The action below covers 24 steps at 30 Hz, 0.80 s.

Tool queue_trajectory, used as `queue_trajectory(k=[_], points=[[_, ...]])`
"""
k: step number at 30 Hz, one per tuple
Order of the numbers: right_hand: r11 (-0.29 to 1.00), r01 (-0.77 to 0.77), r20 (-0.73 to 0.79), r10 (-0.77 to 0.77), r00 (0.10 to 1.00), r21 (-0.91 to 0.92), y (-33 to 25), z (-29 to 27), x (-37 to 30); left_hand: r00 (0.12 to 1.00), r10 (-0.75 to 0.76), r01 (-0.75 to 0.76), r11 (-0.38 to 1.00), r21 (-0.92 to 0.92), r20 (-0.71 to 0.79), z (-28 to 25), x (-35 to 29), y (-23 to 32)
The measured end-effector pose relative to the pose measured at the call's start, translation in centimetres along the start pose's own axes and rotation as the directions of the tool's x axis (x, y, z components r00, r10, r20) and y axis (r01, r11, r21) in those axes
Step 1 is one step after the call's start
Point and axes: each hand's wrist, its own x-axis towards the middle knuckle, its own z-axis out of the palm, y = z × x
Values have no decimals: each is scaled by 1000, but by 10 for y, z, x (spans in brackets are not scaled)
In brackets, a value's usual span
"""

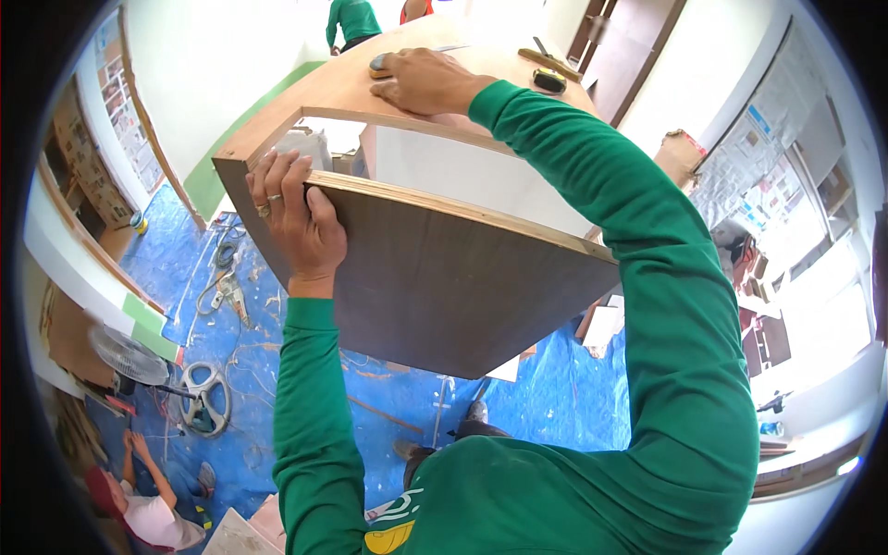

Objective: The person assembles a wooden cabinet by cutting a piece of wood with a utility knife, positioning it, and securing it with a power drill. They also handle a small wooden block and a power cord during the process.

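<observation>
My left hand [298,211] is wrapped over the top edge at the left corner of a dark brown panel [453,277]. This panel forms the near side of a box-like cabinet with bare plywood edges and an opening showing a white interior [435,159]. Across the opening, my right hand [427,80] rests low on a light plywood surface [305,92]. Its fingers close round a small rounded block [379,66], dark grey above and tan below; its exact kind is unclear.
A black-and-yellow tape measure [549,81] and a wooden strip [549,64] lie on the plywood. Blue sheeting [564,398] covers the floor, with cables [225,254] and a fan [129,355] at left. One person [153,509] crouches lower left; another [354,20] stands beyond the plywood.
</observation>
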Motion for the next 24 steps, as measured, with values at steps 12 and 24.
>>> queue_trajectory(k=[12, 24], points=[[979, 125, -3, -127, 992, -164, 39, 51, 69, 997, -48, 48, 999, 1, -52, 5, -4, 5], [935, 334, -156, -349, 924, -117, 46, -97, -22, 996, 74, -69, 994, 86, -58, 9, -2, 3]])
